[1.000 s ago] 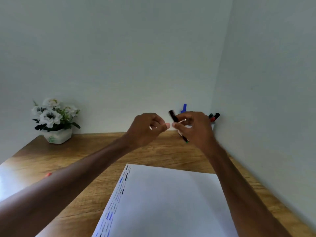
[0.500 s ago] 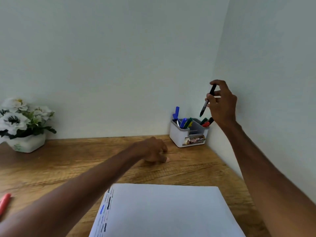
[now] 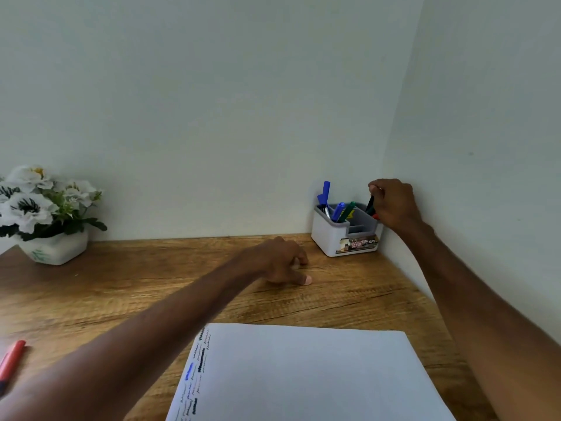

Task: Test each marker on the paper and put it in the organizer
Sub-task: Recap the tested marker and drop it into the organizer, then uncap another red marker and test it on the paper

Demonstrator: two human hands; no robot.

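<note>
Lowered since half a sec ago: right grip (image 3: 394, 205) w/ the black marker (image 3: 370, 203) has come down to the organizer (image 3: 334, 241). L to R: red marker (image 3: 12, 358) lies at the worktop (image 3: 151, 284) edge, prob. the one left to test. Left grip (image 3: 282, 262) rests loosely curled on the wood, holding nothing. Paper (image 3: 303, 375) has test scribbles down its left margin. The corner organizer already holds blue and green markers (image 3: 337, 211). Right grip pinches the black marker, lower end at the rear right compartment, not yet released.
</note>
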